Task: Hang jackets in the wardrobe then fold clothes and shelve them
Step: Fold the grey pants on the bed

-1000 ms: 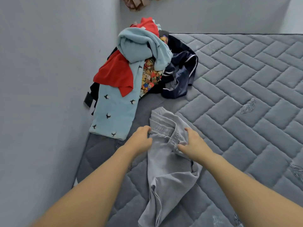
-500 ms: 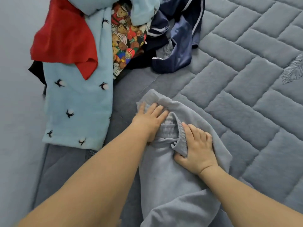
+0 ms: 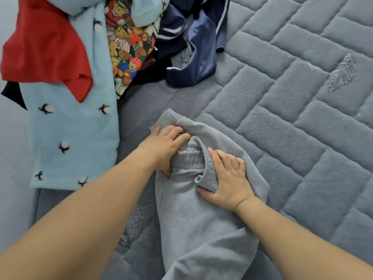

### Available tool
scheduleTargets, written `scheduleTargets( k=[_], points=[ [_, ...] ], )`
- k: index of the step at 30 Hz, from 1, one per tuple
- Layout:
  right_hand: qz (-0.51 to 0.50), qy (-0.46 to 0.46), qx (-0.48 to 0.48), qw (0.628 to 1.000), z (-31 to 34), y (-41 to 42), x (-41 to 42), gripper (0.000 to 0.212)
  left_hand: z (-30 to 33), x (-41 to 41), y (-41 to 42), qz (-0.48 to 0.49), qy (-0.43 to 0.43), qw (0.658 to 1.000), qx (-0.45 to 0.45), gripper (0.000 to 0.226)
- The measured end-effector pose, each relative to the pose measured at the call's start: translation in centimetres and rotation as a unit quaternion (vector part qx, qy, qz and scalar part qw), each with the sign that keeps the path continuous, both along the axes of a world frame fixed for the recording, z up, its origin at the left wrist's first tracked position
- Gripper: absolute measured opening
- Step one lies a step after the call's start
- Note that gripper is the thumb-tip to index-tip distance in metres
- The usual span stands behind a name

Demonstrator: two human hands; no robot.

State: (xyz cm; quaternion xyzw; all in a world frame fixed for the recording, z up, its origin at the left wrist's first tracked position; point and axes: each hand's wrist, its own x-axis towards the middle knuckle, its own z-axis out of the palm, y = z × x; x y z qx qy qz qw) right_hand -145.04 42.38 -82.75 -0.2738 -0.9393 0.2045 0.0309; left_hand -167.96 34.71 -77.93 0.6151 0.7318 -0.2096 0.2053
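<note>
Grey sweatpants (image 3: 197,223) lie on the grey quilted mattress (image 3: 302,122), waistband pointing away from me. My left hand (image 3: 164,147) grips the left side of the ribbed waistband, fingers curled into the cloth. My right hand (image 3: 227,179) holds the right side of the waistband, thumb tucked under a fold of it. The legs of the pants run down out of view at the bottom edge.
A pile of clothes lies at the top left: a light blue garment with black marks (image 3: 72,138), a red one (image 3: 44,51), a teddy-bear print (image 3: 129,51) and a navy jacket with white stripes (image 3: 195,47). A pale wall (image 3: 12,158) borders the mattress on the left.
The camera has come closer to the bed. Both hands went from lifting the waistband to holding it down on the mattress, and the pants now lie flatter.
</note>
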Motion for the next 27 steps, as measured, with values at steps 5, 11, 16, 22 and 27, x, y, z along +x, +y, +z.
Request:
scheduleTargets(
  k=[5,11,16,22,27],
  points=[
    [0.01,0.003,-0.052,0.999,0.4,0.3,0.3,0.111,1.3,2.5,-0.7,0.031,0.124,0.99,0.053,0.096],
    [-0.118,0.102,-0.186,0.97,5.1,-2.0,4.5,0.026,3.5,9.4,-7.9,0.064,0.142,0.976,0.154,0.017],
    [-0.18,0.172,-0.292,0.924,12.7,-4.1,8.7,0.012,9.4,11.7,-13.5,0.113,0.075,0.98,0.145,0.036],
    [-0.279,0.305,-0.356,0.838,26.7,-7.7,14.5,0.016,24.1,16.4,-15.0,0.256,-0.123,0.939,0.195,0.039],
    [-0.349,0.367,-0.411,0.758,38.2,-8.0,22.9,0.021,35.7,21.8,-15.4,0.244,-0.149,0.954,0.094,0.033]
  ],
)
